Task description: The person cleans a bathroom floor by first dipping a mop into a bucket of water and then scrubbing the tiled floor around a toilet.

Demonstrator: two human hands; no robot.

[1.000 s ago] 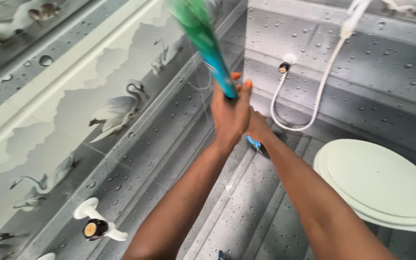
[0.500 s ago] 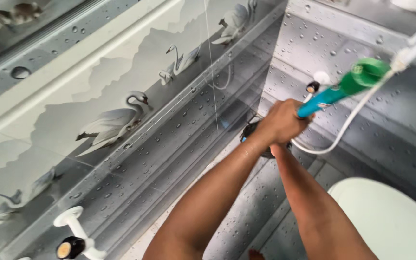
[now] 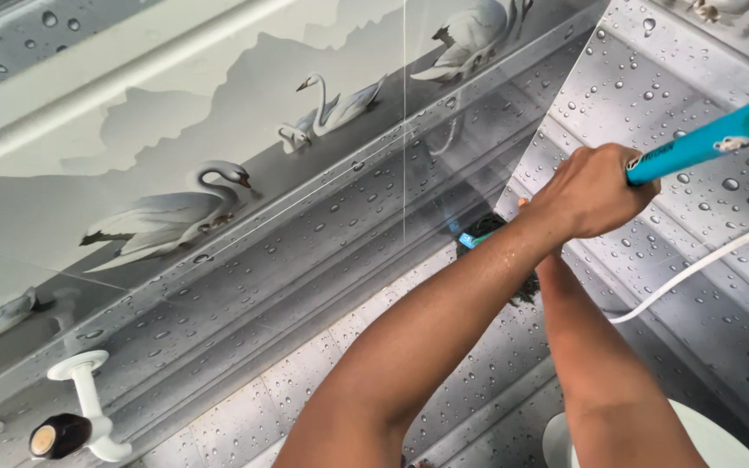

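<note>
Left hand [image 3: 595,192] wrapped tight around the blue handle [image 3: 708,139] of a long brush, fingers curled fully about it, no gap. Handle runs from the fist up and right, out of the picture at the right edge. The brush's dark bristle head [image 3: 485,230] with a blue base sits low in the corner where the two tiled walls meet, just behind the left forearm, partly hidden by it. Right hand [image 3: 537,238] lies under the left wrist, mostly covered; only the forearm shows clearly, so cannot tell how its fingers are set, though it seems to be on the lower part of the same handle. Both forearms reach up from the bottom edge, wet. Grey wall tiles [image 3: 322,234] printed with water drops; a pale band above shows swans [image 3: 175,212]. White hose [image 3: 704,264] curves across the right wall, below the handle, apart from it. White tap with a dark knob [image 3: 67,429] bottom left, well apart from the hands. White toilet lid [image 3: 721,438] at the bottom right edge, partly behind the right arm.
</note>
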